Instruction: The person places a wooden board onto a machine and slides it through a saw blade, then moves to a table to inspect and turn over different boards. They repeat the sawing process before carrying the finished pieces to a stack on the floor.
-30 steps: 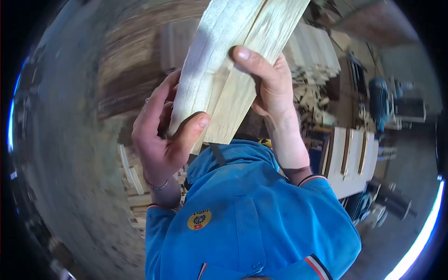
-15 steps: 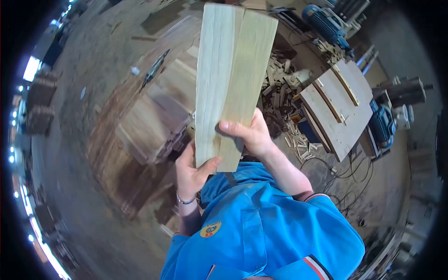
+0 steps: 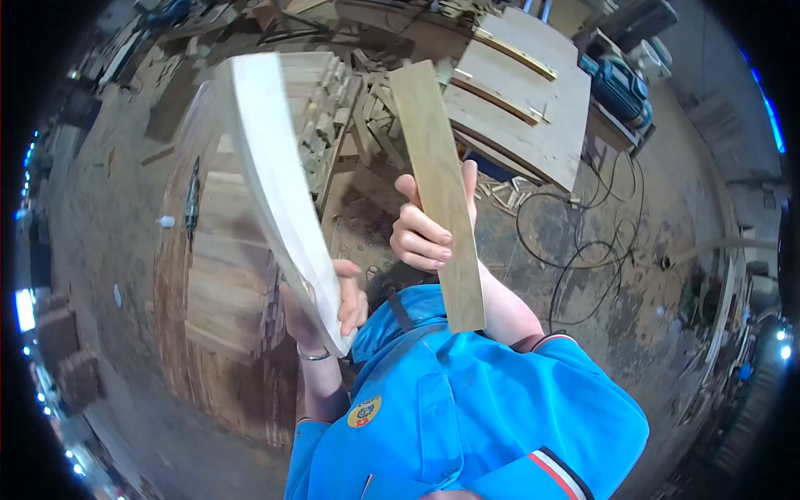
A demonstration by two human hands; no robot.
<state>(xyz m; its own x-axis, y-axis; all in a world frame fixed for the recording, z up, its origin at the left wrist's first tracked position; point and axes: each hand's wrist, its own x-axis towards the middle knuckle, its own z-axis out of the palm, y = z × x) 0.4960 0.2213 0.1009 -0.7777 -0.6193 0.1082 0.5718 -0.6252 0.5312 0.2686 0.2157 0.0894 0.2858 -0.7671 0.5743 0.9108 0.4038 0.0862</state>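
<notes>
My left hand [image 3: 348, 298], with a band at the wrist, grips the lower end of a pale, curved wooden board [image 3: 279, 175]. The board stands tilted to the left, its bright edge turned up. In my right hand [image 3: 423, 237] is a straighter, yellowish wooden board [image 3: 435, 142], held around its middle with the fingers wrapped over its left edge. The two boards are apart, their lower ends close to my blue shirt [image 3: 500, 400].
Stacked boards [image 3: 221, 292] lie on a wooden surface to the left, near a dark power tool [image 3: 192, 200]. A panel with wooden strips [image 3: 533, 100] stands at upper right beside a blue motor [image 3: 621, 92]. Black cables [image 3: 575, 250] coil on the floor.
The two boards, held together before, are now separated, one in each hand. The left one has swung left and turned edge-up. My view has shifted, bringing the panel nearer the middle.
</notes>
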